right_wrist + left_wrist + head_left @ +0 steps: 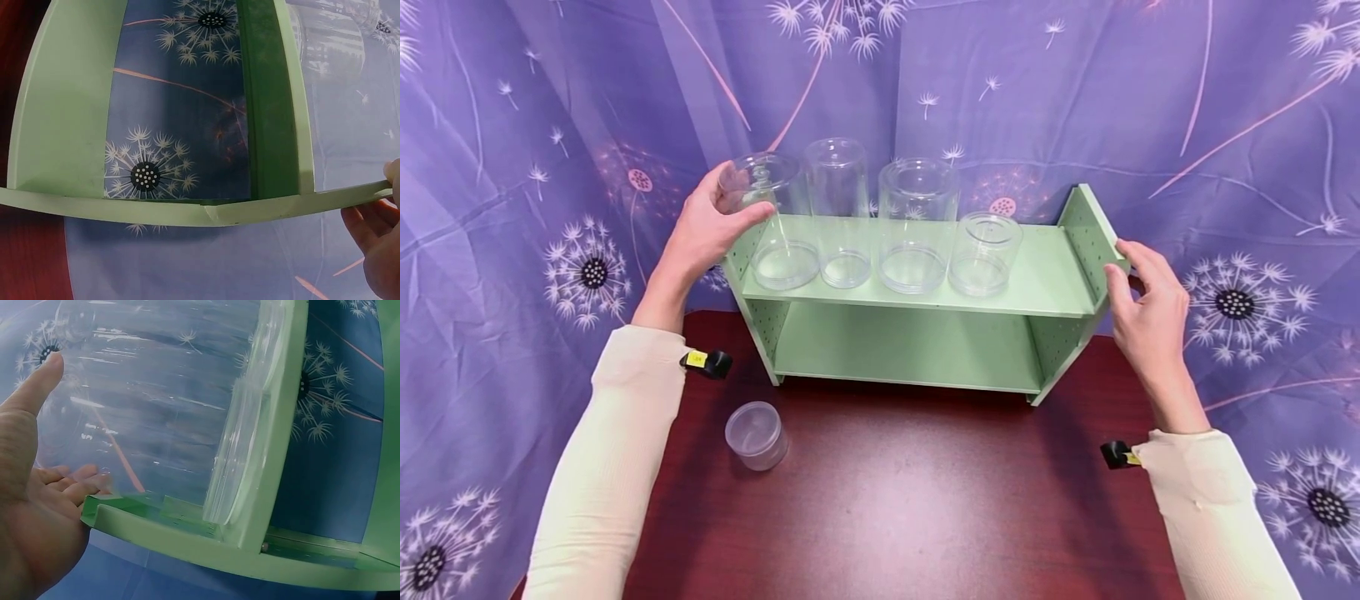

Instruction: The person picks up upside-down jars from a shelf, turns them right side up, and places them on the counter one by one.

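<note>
A green two-tier shelf point(1052, 258) stands at the back of the dark red table. Its top board carries a row of clear jars. My left hand point(711, 221) curls round the upper part of the leftmost tall jar point(786, 221), thumb along the front and fingers on the far side. In the left wrist view, that jar point(156, 400) stands beside the shelf's low end panel point(169, 534), with the fingers close to the panel's corner. My right hand point(1150, 296) pinches the edge of the right end panel point(1093, 225) between thumb and fingers.
To the right of the leftmost jar stand a narrow tall jar point(842, 208), a wide jar point(917, 225) and a short jar point(987, 254). A small round jar point(757, 435) sits on the table point(895, 508) at front left. Purple dandelion-print cloth point(992, 100) hangs behind.
</note>
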Demonstrator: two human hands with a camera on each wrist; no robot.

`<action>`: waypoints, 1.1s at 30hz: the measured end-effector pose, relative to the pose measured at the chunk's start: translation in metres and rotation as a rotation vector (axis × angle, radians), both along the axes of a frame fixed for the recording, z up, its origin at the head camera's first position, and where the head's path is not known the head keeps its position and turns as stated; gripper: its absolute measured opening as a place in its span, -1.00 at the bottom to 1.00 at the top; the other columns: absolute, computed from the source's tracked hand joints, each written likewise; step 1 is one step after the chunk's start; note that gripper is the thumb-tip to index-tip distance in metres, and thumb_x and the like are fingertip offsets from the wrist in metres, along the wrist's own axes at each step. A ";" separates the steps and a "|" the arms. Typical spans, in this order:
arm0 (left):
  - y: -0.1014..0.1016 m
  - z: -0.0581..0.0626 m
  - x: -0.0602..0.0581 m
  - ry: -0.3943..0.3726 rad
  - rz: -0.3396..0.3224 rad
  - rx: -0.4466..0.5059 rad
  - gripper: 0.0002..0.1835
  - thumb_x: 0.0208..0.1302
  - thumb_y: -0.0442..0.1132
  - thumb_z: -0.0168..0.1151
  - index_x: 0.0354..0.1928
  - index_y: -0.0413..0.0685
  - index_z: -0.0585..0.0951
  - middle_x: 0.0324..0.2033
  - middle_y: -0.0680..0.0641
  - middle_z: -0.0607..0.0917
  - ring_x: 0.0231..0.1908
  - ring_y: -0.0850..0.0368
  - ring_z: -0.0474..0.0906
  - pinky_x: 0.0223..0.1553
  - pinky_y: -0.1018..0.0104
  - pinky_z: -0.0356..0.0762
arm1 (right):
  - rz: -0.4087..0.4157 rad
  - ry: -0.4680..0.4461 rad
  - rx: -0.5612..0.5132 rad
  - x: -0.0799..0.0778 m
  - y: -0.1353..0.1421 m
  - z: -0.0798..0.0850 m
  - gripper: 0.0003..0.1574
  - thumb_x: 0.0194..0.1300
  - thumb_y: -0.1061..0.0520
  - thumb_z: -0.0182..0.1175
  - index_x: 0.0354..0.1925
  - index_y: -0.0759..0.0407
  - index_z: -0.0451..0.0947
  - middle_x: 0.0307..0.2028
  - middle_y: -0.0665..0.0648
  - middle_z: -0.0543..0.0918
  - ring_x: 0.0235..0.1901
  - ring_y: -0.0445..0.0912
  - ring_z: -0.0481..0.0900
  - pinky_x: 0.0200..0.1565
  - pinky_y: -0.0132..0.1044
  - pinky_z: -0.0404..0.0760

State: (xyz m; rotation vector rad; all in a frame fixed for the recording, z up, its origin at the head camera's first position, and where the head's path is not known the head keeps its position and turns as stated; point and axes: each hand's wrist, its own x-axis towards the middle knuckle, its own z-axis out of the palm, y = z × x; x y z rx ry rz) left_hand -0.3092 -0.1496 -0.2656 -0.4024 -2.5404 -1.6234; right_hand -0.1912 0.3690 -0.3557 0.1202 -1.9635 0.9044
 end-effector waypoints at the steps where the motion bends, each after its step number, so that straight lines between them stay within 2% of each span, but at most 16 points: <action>1: 0.000 0.001 0.001 0.001 -0.002 0.012 0.10 0.28 0.08 0.46 0.67 0.02 -0.01 0.55 -0.07 0.28 0.50 0.01 0.22 0.48 0.13 0.24 | 0.001 0.001 0.002 0.000 0.000 0.000 -0.61 0.35 0.37 0.27 0.14 0.33 0.69 0.09 0.25 0.71 0.04 -0.43 0.54 0.04 -0.63 0.52; 8: -0.003 0.010 0.012 0.000 0.023 0.018 0.09 0.28 0.09 0.46 0.67 0.08 -0.01 0.54 -0.05 0.30 0.47 0.03 0.27 0.45 0.12 0.29 | -0.007 0.004 0.009 0.000 0.000 0.000 -0.60 0.35 0.36 0.28 0.14 0.31 0.69 0.10 0.25 0.71 0.04 -0.42 0.54 0.05 -0.63 0.52; 13: -0.008 0.015 0.022 0.027 0.003 0.053 0.04 0.32 -0.01 0.45 0.66 0.06 0.02 0.53 -0.04 0.32 0.46 -0.01 0.31 0.43 0.16 0.34 | -0.010 0.006 0.008 0.000 -0.001 0.000 -0.61 0.36 0.36 0.28 0.15 0.31 0.69 0.10 0.25 0.71 0.03 -0.45 0.53 0.05 -0.63 0.52; 21: -0.016 0.022 0.048 0.075 -0.022 0.065 -0.04 0.33 -0.12 0.43 0.64 0.04 0.11 0.45 -0.10 0.43 0.38 -0.05 0.42 0.32 0.29 0.45 | 0.017 0.011 0.006 0.000 0.000 0.000 -0.61 0.37 0.37 0.27 0.15 0.35 0.68 0.10 0.29 0.70 0.04 -0.42 0.54 0.03 -0.65 0.52; 23: -0.018 0.023 0.055 0.094 -0.047 0.096 -0.08 0.33 -0.20 0.43 0.63 0.00 0.15 0.43 -0.13 0.45 0.35 -0.06 0.45 0.26 0.36 0.50 | 0.020 0.009 0.005 -0.001 0.000 0.000 -0.61 0.36 0.38 0.27 0.15 0.35 0.68 0.10 0.29 0.70 0.04 -0.41 0.54 0.03 -0.65 0.52; 26: -0.021 0.020 0.066 0.124 -0.111 0.192 -0.12 0.32 -0.35 0.40 0.60 -0.12 0.18 0.41 -0.19 0.46 0.30 -0.03 0.48 0.22 0.43 0.50 | 0.008 -0.001 -0.008 -0.001 0.000 0.000 -0.60 0.35 0.37 0.28 0.14 0.32 0.69 0.10 0.26 0.71 0.02 -0.43 0.54 0.00 -0.67 0.51; 29: -0.025 0.015 0.077 0.135 -0.169 0.255 -0.14 0.31 -0.47 0.35 0.58 -0.22 0.17 0.42 -0.23 0.45 0.30 0.07 0.48 0.19 0.48 0.50 | -0.006 -0.013 -0.009 -0.001 0.001 0.000 -0.60 0.36 0.36 0.28 0.15 0.31 0.69 0.10 0.25 0.71 0.00 -0.45 0.54 -0.02 -0.69 0.50; 33: -0.030 0.007 0.094 0.132 -0.215 0.290 -0.15 0.33 -0.58 0.26 0.59 -0.24 0.13 0.44 -0.22 0.42 0.34 0.14 0.46 0.15 0.49 0.52 | -0.017 -0.016 -0.011 -0.002 0.001 0.000 -0.61 0.35 0.37 0.28 0.14 0.31 0.70 0.09 0.26 0.71 -0.03 -0.47 0.53 -0.04 -0.71 0.48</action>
